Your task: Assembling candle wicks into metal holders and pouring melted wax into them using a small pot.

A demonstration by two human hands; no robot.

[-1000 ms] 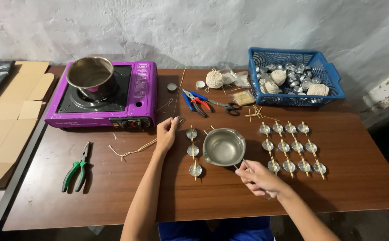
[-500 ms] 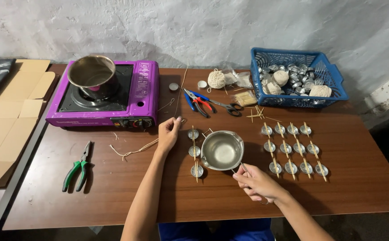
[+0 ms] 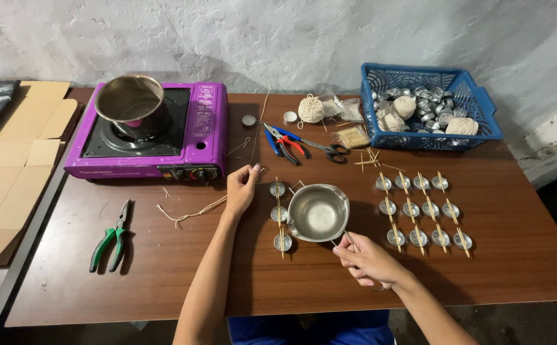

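My right hand (image 3: pixel 366 260) grips the thin handle of a small steel pouring pot (image 3: pixel 318 212), which stands on the brown table (image 3: pixel 163 281) in front of me. Just left of the pot lie three small tin cups (image 3: pixel 279 214) in a column, each with wooden sticks laid across it. My left hand (image 3: pixel 242 190) rests on the table left of these cups. Its fingertips pinch the near end of a thin string (image 3: pixel 260 124) that runs away toward the wall.
A purple portable stove (image 3: pixel 195 137) with a steel pot (image 3: pixel 129 101) stands at the back left. Green pliers (image 3: pixel 112 237) lie front left. Red-and-blue pliers (image 3: pixel 285 142), scissors (image 3: pixel 326 149) and a twine ball (image 3: pixel 311 108) lie at the back. A blue basket (image 3: pixel 476 124) stands back right, several stick-topped cups (image 3: pixel 419 209) before it.
Both hands and the small pot stay almost where they were; only the view shifts a little.
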